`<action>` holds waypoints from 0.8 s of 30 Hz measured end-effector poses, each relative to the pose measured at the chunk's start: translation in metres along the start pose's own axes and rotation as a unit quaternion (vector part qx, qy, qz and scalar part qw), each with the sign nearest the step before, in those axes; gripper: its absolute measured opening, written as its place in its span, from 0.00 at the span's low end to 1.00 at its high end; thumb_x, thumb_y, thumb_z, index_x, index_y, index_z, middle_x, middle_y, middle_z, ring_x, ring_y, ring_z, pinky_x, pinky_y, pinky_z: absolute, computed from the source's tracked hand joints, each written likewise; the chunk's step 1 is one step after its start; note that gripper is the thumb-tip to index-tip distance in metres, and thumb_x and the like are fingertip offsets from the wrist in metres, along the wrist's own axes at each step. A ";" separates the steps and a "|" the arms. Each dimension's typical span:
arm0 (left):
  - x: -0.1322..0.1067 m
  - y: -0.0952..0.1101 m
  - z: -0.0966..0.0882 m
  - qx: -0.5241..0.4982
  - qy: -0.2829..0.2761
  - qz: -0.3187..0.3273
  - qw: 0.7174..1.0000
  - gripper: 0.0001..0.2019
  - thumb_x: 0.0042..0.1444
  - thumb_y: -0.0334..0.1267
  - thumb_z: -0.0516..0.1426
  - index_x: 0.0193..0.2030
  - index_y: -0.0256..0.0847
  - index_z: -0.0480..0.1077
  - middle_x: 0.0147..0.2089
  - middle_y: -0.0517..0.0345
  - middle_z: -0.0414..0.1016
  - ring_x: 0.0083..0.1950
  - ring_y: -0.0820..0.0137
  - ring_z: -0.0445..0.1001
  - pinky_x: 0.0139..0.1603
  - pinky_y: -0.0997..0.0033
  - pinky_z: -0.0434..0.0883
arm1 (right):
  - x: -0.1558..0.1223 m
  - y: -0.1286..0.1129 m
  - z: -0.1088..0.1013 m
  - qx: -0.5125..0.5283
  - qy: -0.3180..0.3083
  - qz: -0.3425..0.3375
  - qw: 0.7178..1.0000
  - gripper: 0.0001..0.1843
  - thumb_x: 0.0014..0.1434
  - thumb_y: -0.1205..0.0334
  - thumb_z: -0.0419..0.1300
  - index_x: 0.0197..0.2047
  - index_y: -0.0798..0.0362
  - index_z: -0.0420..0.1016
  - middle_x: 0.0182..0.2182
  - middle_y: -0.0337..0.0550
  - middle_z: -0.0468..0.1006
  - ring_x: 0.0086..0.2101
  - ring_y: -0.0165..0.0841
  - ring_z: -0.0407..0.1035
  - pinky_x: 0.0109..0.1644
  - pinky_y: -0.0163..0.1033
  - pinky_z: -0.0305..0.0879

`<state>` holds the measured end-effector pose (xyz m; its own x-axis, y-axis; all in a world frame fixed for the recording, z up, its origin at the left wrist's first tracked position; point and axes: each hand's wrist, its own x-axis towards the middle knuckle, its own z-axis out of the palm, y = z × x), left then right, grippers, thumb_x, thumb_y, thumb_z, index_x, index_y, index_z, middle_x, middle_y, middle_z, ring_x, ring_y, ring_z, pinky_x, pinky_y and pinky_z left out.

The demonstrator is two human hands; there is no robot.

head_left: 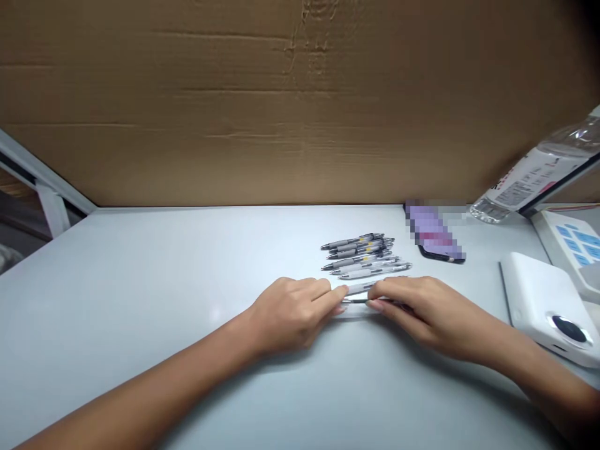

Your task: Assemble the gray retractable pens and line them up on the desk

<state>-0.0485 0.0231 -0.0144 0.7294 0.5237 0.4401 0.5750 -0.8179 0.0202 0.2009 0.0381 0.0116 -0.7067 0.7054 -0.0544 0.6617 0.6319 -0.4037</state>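
Between my two hands runs a thin, dark pen refill, its left end running in at the fingertips of my left hand. That hand is closed, with the thumb mostly hidden beneath the fingers. My right hand pinches the refill's other end between thumb and fingers; what else lies within its grip is hidden. Just behind my fingertips lies a pen with a whitish grip, partly covered by the right hand. Farther back, several clear click pens lie side by side, some with grey grips and others with white.
A phone with a blurred screen lies at the back right. Beyond it a clear water bottle leans beside a metal bar. A white device with a round dark button sits at the right. Brown cardboard walls the white table's back.
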 end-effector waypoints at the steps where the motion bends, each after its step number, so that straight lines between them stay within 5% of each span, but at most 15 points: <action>1: 0.001 0.002 -0.001 -0.003 -0.010 0.003 1.000 0.11 0.67 0.34 0.48 0.49 0.35 0.69 0.26 0.60 0.71 0.23 0.72 0.66 0.19 0.73 0.55 | -0.001 -0.002 0.003 -0.013 0.002 -0.010 1.000 0.15 0.70 0.57 0.46 0.37 0.49 0.69 0.30 0.40 0.75 0.30 0.35 0.68 0.34 0.39 0.59; 7: 0.002 0.013 0.001 -0.136 -0.071 -0.036 0.988 0.15 0.69 0.39 0.44 0.52 0.38 0.67 0.30 0.58 0.75 0.27 0.70 0.72 0.27 0.74 0.64 | -0.005 -0.013 0.021 -0.016 0.031 -0.048 0.998 0.12 0.70 0.58 0.46 0.47 0.48 0.69 0.35 0.44 0.75 0.34 0.36 0.70 0.36 0.40 0.62; 13: 0.002 0.016 -0.005 -0.256 -0.103 -0.162 0.947 0.29 0.67 0.38 0.50 0.70 0.46 0.42 0.26 0.68 0.69 0.22 0.73 0.65 0.28 0.78 0.63 | -0.006 -0.016 0.026 -0.014 0.090 -0.044 0.995 0.09 0.70 0.60 0.46 0.47 0.51 0.64 0.36 0.44 0.74 0.34 0.36 0.68 0.35 0.40 0.62; 18: 0.005 0.016 -0.012 -0.312 -0.130 -0.183 0.923 0.26 0.67 0.39 0.50 0.69 0.51 0.46 0.26 0.70 0.67 0.24 0.74 0.64 0.30 0.78 0.63 | -0.008 -0.015 0.026 -0.062 0.093 -0.065 0.992 0.12 0.70 0.64 0.45 0.36 0.51 0.66 0.29 0.41 0.69 0.29 0.34 0.63 0.33 0.39 0.59; 24: 0.006 0.016 -0.013 -0.290 -0.150 -0.173 0.929 0.25 0.67 0.41 0.49 0.68 0.46 0.48 0.28 0.67 0.72 0.25 0.72 0.67 0.33 0.75 0.65 | -0.009 -0.019 0.027 -0.097 0.103 -0.109 0.984 0.15 0.68 0.70 0.43 0.36 0.53 0.69 0.29 0.43 0.68 0.28 0.35 0.61 0.30 0.40 0.57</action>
<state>-0.0398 0.0097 -0.0001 0.6590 0.7506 0.0488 0.5613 -0.5340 0.6323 0.1881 0.0109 -0.0046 -0.7840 0.5845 0.2093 0.5500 0.8102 -0.2025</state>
